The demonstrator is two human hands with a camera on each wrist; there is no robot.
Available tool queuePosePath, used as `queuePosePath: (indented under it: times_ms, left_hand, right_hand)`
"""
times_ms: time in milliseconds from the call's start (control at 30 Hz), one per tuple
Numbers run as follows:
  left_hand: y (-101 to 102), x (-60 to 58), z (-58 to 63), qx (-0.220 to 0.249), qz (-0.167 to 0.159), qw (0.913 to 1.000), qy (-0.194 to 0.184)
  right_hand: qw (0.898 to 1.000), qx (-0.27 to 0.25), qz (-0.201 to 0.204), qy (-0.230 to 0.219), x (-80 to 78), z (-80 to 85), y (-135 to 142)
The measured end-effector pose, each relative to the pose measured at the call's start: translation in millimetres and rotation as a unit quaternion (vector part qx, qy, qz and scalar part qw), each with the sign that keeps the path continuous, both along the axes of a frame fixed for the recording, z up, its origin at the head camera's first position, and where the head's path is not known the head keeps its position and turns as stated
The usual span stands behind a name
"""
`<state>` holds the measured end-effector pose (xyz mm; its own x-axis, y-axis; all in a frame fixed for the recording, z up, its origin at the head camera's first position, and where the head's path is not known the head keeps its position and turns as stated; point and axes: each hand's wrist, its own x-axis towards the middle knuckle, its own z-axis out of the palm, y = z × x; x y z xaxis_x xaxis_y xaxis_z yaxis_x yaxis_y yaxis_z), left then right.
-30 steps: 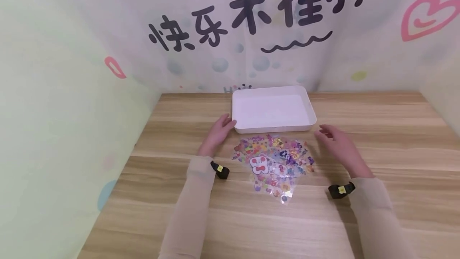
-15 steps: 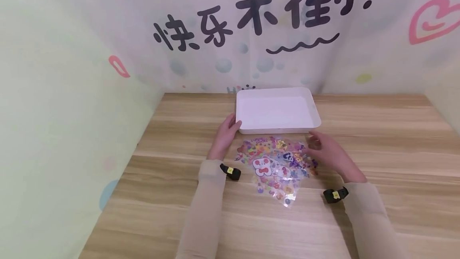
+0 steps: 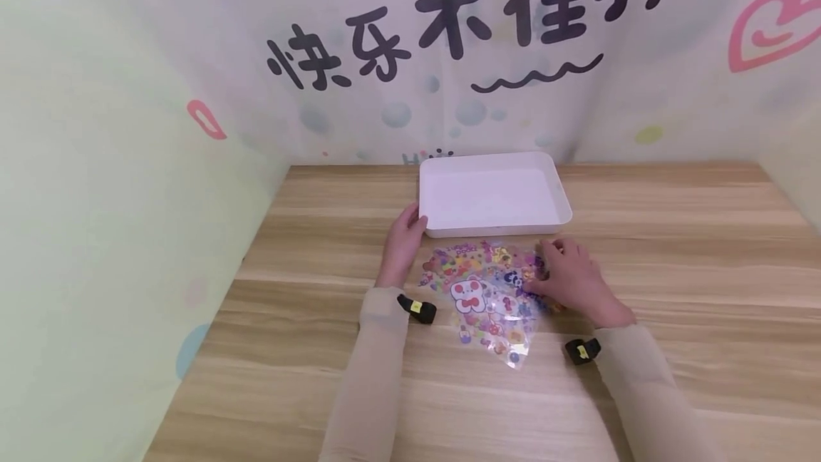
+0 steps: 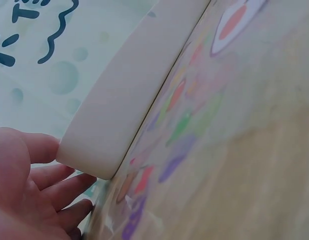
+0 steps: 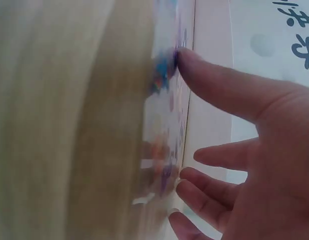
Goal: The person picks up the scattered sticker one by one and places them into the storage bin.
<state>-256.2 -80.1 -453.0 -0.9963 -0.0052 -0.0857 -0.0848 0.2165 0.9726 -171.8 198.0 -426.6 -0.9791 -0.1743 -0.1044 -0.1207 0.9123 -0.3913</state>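
Observation:
A shallow white tray (image 3: 494,194) lies at the back of the wooden table. My left hand (image 3: 403,244) holds its front left corner; in the left wrist view the thumb meets the tray wall (image 4: 114,95), with fingers around the lower corner. Directly in front of the tray lie overlapping clear sticker sheets (image 3: 469,296) with colourful cartoon prints. Over their right edge is my right hand (image 3: 574,280), its fingers spread and bent. In the right wrist view its thumb tip is right at the sticker sheets (image 5: 162,75), while the other fingers reach along their far edge.
A white cloth wall (image 3: 359,120) with black lettering and pink and blue drawings stands right behind the tray. A pale green wall (image 3: 128,234) borders the wooden table (image 3: 487,412) on the left. Each wrist carries a small black camera (image 3: 420,309).
My right hand has moved left from beside the tray's right corner to over the sticker sheets' right edge. My left hand has closed in on the tray's corner.

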Motion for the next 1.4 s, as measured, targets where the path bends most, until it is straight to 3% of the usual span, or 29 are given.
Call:
queuePosePath:
  times_ms: [300,567,900,1100,1400]
  left_hand:
    - [-3,2.4,1.1,-0.010,0.008,0.9999,0.005]
    - [-3,2.4,-0.1,-0.023,0.012,0.9996,0.010]
    - [-2,3.5,-0.5,-0.033,0.011,0.9993,0.009]
    - [-3,3.3,-0.8,-0.035,0.013,0.9993,0.010]
    - [-2,2.2,-1.4,-0.044,0.013,0.9989,0.007]
  right_hand:
    - [1.000,-0.007,-0.007,-0.006,1.8,3.0,2]
    - [0.997,-0.061,-0.016,-0.044,-1.3,2.7,9]
    - [0.995,-0.097,-0.017,-0.006,-3.5,0.1,19]
    - [0.995,-0.093,-0.029,-0.019,-3.3,0.5,24]
    - [0.989,-0.129,-0.059,-0.050,-5.0,-2.3,34]
